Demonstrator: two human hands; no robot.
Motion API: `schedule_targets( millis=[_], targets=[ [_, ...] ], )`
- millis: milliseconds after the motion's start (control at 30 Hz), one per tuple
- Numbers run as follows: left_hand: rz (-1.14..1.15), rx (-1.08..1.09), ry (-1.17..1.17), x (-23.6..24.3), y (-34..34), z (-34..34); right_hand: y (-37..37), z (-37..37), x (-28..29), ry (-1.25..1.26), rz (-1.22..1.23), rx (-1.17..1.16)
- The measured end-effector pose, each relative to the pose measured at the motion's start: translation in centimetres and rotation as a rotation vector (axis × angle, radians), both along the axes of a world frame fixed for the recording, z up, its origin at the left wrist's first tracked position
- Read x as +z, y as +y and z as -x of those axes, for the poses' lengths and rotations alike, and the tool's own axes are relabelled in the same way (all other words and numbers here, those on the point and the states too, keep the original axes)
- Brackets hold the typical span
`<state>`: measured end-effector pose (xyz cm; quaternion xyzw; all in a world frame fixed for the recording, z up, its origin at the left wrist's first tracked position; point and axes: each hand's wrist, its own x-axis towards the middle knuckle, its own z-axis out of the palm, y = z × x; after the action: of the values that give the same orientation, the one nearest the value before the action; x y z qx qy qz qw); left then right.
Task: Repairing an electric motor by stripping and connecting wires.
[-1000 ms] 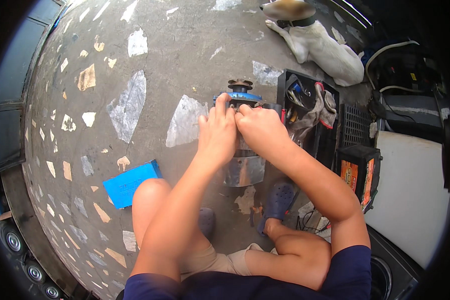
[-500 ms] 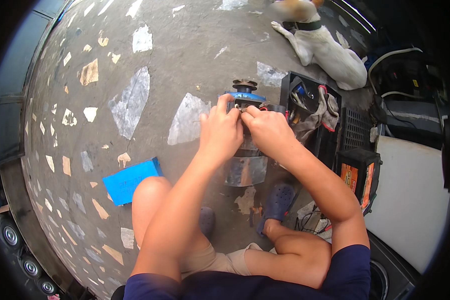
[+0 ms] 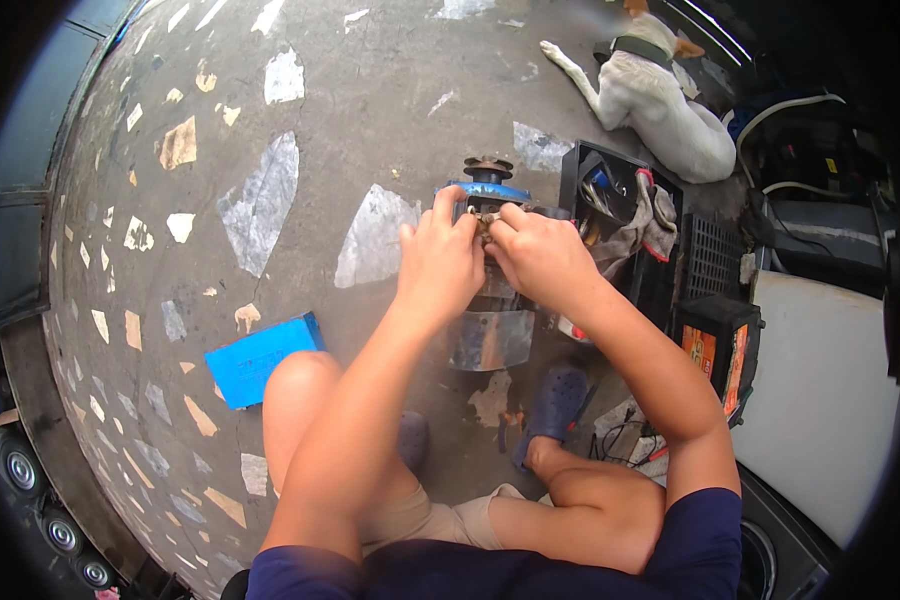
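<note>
A machine with a blue body [image 3: 510, 192] and a dark pulley [image 3: 488, 165] on top stands upright between my feet, with a curved shiny metal piece [image 3: 488, 340] at its near end. My left hand [image 3: 438, 255] grips the machine's left side, index finger bent at the blue part. My right hand [image 3: 538, 255] has its fingers pinched at small metal fittings [image 3: 487, 222] in the middle; what exactly they hold is too small to make out. A red and white item [image 3: 572, 330] shows partly under my right forearm. Orange-handled pliers [image 3: 513, 420] lie by my right foot.
A black toolbox [image 3: 585, 165] with tools and grey gloves [image 3: 645, 225] is at the right, beside a black grate [image 3: 710, 255], a battery [image 3: 720, 340] and a pale board [image 3: 810, 400]. A blue case [image 3: 255, 365] lies left. A white dog [image 3: 670, 125] lies beyond the toolbox.
My right hand has shifted slightly up and right, with its fingers moving at the fittings. The red and white item has come into sight below it. The dog has turned its head away.
</note>
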<state>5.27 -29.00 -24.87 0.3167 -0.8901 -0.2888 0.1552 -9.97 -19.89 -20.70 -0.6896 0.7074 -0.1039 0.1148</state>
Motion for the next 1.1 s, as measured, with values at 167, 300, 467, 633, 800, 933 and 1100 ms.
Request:
schedule_targets(
  millis=[167, 300, 467, 633, 800, 933, 1100],
  targets=[
    [0.005, 0.002, 0.010, -0.2, 0.0, 0.0, 0.4, 0.1, -0.2, -0.046, 0.014, -0.025],
    [-0.003, -0.010, -0.009, -0.2, 0.1, 0.0, 0.5, 0.7, 0.4, -0.024, -0.074, -0.037],
    [-0.011, -0.005, -0.014, -0.2, 0.2, -0.1, 0.3, 0.4, 0.6, -0.117, 0.047, -0.029],
    [0.007, -0.003, -0.003, -0.3, 0.2, 0.0, 0.1, 0.7, 0.3, -0.082, -0.014, 0.004],
    [-0.039, -0.003, -0.063, 0.3, 0.1, 0.3, -0.1, 1.1, -1.2, -0.029, 0.085, 0.051],
    [0.009, -0.003, -0.020, 0.1, 0.1, 0.1, -0.4, 0.5, -1.7, 0.096, 0.065, 0.092],
    [-0.005, 0.006, -0.023, -0.2, -0.1, -0.4, -0.2, -0.3, -0.3, 0.119, -0.054, 0.018]
  ],
)
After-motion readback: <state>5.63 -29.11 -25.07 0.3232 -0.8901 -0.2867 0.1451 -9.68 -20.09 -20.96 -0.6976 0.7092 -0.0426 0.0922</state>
